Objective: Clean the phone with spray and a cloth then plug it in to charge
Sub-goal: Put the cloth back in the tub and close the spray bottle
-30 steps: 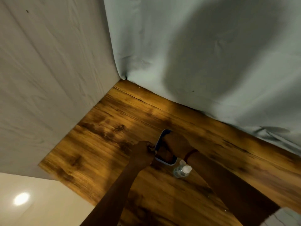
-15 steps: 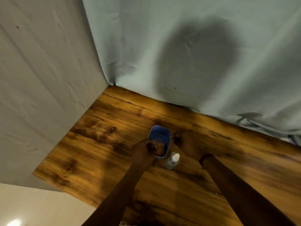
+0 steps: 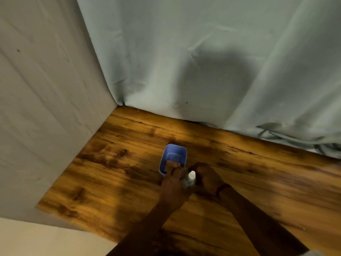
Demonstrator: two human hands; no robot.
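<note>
Left grip (image 3: 172, 179): fingers pressed flat on the blue-cased phone (image 3: 173, 157), apparently steadying it mid-counter (image 3: 110, 182), well off the edges. Spray bottle (image 3: 190, 179) stands upright just beside it. Right grip (image 3: 207, 177): curled at the bottle, likely taking it up; closure cannot be told.

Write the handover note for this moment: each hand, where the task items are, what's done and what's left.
Left hand: fingers resting on the near end of the phone, which lies flat on the wooden table in its blue case.
Right hand: right beside the small spray bottle; whether it grips it cannot be told.
The bottle stands just right of the phone.
No cloth or charger clearly visible; some cables lie under the curtain at far right.
Done: cannot tell if any spraying has happened.
Left: spray, wipe, plug in.
</note>
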